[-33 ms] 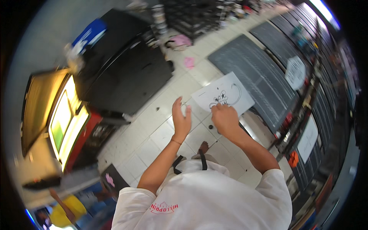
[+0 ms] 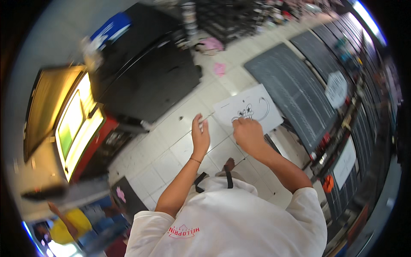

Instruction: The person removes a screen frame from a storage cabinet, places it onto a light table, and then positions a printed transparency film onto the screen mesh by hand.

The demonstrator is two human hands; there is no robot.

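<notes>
- Right hand (image 2: pixel 248 136) is curled closed, apparently pinching the near edge of the sheet (image 2: pixel 262 116); the fingertips are hidden, so I cannot tell how firm it is. Left hand (image 2: pixel 200 137), left of that grip, has its thumb apart from its fingers and appears to hold nothing.
- Handling, as I judge it: a light pinch should avoid creasing, and a second hold at the left edge would steady the far corners. Fingers are best kept off the drawing (image 2: pixel 246 112).
- Black table (image 2: pixel 150 81): one, beyond the grip and to its left.
- Grey panel (image 2: pixel 295 90): one large one beyond the grip, rightward; others past it are too crowded to count.
- Lit unit (image 2: pixel 70 122): one, well left of the grip.
- Sheet: one, white, reaching beyond the grip, with one drawing facing up.
- Spare sheets (image 2: pixel 345 162): two, white, well right of the grip.
- Pink pieces (image 2: pixel 219 69): two, on the floor beyond the grip.
- Orange thing (image 2: pixel 328 184): one, right of the grip and nearer the body.
</notes>
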